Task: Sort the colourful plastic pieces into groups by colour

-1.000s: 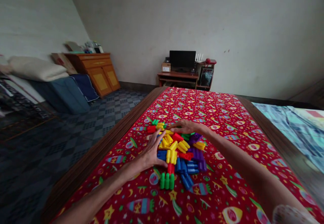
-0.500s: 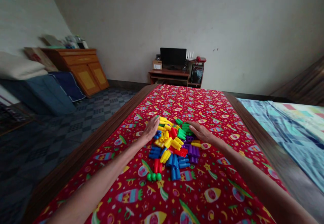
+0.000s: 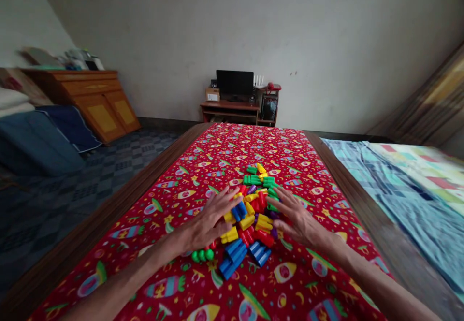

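A loose heap of plastic building blocks lies on a red patterned cloth in front of me. Yellow blocks and red blocks fill its middle, blue blocks its near side, green blocks its far side. My left hand rests along the heap's left side, fingers apart, over some yellow and blue pieces. On the right side my right hand has its fingers spread beside green and purple pieces. Neither hand grips a block. A row of green balls lies below my left hand.
The cloth runs along a dark wooden table. A blue sheet lies on the right. By the far wall stands a desk with a monitor; a wooden cabinet is at the left, above a tiled floor.
Both hands have come nearer to me along the heap and their fingers have spread. The blocks have shifted and tumbled into a new arrangement. The view has turned slightly right.
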